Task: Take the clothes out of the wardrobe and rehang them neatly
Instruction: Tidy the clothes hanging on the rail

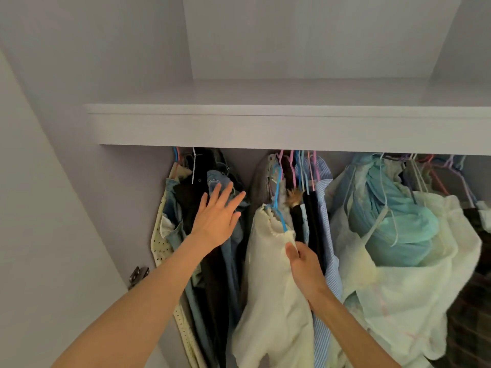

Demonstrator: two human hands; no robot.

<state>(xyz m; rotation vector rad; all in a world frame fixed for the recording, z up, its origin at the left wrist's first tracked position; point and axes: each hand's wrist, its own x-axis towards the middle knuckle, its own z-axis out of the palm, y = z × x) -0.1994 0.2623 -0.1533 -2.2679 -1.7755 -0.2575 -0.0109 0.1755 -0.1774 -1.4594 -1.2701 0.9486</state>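
Both forearms cropped, rail hidden behind shelf (pixel 292 128)

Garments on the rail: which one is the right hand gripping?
The cream garment on the blue hanger, pinched at its shoulder by the right hand. The left hand only presses flat against the denim clothes.

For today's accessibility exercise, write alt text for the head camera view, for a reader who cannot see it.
A person's right hand pinches a cream garment on a blue hanger in a crowded wardrobe, while the open left hand reaches to dark and denim clothes at left. A white shelf runs above.
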